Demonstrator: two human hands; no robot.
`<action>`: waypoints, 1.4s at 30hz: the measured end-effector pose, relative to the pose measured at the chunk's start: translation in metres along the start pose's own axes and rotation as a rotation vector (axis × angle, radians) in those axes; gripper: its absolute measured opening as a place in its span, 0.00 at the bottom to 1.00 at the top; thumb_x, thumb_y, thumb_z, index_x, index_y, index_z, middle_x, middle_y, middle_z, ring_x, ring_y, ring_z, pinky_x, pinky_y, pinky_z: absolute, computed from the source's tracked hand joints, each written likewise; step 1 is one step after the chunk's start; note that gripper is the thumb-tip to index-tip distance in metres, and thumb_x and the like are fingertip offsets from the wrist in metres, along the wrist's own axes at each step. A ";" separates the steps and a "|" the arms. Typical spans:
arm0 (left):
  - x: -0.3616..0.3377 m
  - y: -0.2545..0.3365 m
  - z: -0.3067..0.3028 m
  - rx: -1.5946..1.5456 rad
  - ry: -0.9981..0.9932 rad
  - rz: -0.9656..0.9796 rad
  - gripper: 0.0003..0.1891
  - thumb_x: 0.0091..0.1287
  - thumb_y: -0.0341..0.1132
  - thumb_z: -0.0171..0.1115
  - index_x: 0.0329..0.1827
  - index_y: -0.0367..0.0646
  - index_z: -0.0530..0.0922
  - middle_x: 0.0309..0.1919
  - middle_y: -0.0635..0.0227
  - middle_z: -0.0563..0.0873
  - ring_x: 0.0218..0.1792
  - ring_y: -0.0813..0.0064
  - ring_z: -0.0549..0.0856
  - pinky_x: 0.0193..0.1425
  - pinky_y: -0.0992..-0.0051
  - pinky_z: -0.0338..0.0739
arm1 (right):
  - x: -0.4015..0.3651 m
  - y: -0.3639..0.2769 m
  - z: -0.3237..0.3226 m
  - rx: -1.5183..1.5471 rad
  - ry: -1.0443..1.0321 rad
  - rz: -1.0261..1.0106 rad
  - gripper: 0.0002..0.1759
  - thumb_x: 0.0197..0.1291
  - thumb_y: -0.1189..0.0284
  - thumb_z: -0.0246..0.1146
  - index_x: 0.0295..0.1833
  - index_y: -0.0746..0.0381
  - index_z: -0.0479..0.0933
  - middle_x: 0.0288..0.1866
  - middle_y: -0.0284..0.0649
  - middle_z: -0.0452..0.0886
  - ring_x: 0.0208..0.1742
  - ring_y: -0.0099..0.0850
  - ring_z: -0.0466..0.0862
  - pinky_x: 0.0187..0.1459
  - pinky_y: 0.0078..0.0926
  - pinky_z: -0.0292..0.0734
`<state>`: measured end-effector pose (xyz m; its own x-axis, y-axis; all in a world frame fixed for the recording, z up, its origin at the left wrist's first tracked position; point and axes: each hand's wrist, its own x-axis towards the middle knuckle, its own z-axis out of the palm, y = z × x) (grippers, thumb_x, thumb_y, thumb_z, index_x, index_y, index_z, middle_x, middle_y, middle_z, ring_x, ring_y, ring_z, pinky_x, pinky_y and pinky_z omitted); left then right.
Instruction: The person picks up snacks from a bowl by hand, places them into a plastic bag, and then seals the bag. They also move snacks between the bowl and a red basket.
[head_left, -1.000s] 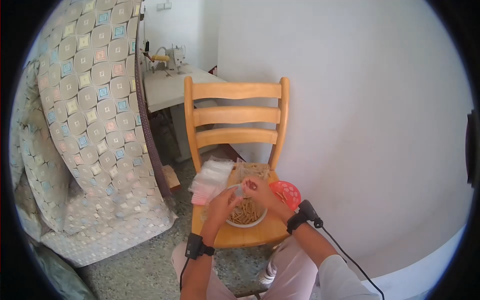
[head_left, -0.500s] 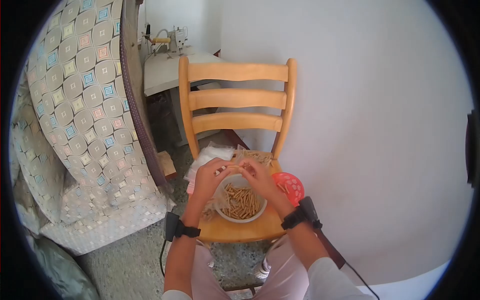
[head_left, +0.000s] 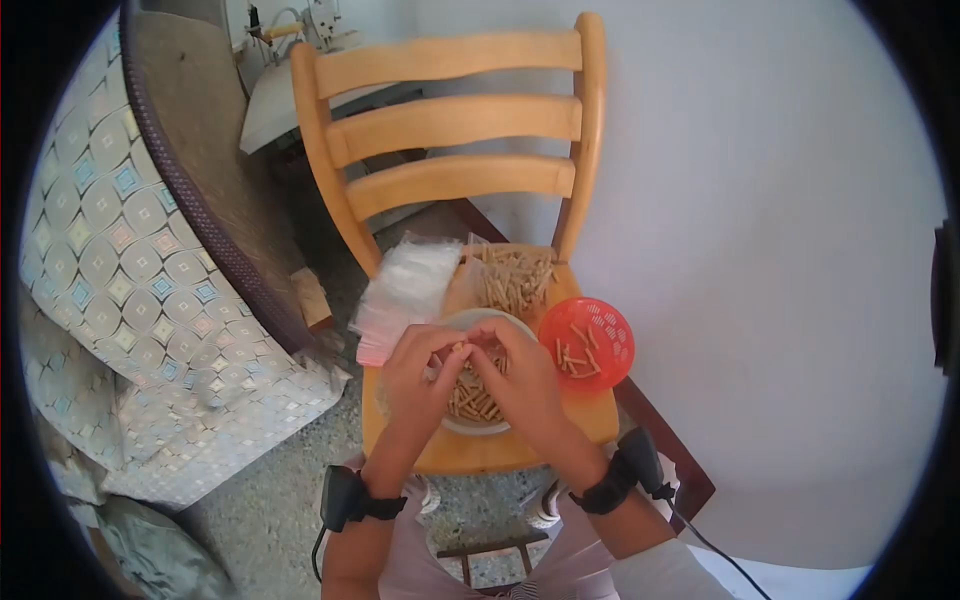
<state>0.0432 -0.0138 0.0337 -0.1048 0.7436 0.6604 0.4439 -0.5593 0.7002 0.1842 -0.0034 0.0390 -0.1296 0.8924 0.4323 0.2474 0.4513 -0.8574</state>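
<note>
My left hand (head_left: 418,372) and my right hand (head_left: 512,374) meet fingertip to fingertip above a white bowl (head_left: 478,430). A small tan piece shows between the pinched fingertips, held from both sides. Many short tan sticks (head_left: 475,404) lie in the bowl, partly hidden by my hands. Behind the hands, a clear bag of similar sticks (head_left: 515,280) rests on the wooden chair seat. Flat clear plastic bags (head_left: 408,280) with pink edges lie to its left. A red basket (head_left: 612,372) on the right contains several sticks.
The chair's slatted backrest (head_left: 455,117) rises behind the seat, beside a white wall (head_left: 760,250). At the left stands a sofa with a patterned cover (head_left: 130,260). A sewing machine (head_left: 322,20) sits on a table (head_left: 285,105) at the back.
The view has tilted down and come closer to the seat. My hands have moved from the bowl's far edge to over its middle, still together. The red basket and bag of sticks show more fully.
</note>
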 end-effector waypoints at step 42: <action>0.028 -0.033 -0.009 -0.430 -0.141 -0.336 0.09 0.63 0.28 0.72 0.45 0.39 0.84 0.37 0.72 0.85 0.35 0.83 0.80 0.40 0.81 0.74 | 0.034 0.010 -0.003 0.037 -0.019 0.140 0.10 0.60 0.74 0.70 0.47 0.64 0.83 0.43 0.43 0.86 0.40 0.34 0.86 0.43 0.29 0.79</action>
<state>0.0173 0.0220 0.0318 -0.0445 0.9318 0.3601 0.0011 -0.3604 0.9328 0.1853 0.0313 0.0454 -0.1150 0.9460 0.3030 0.2290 0.3220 -0.9186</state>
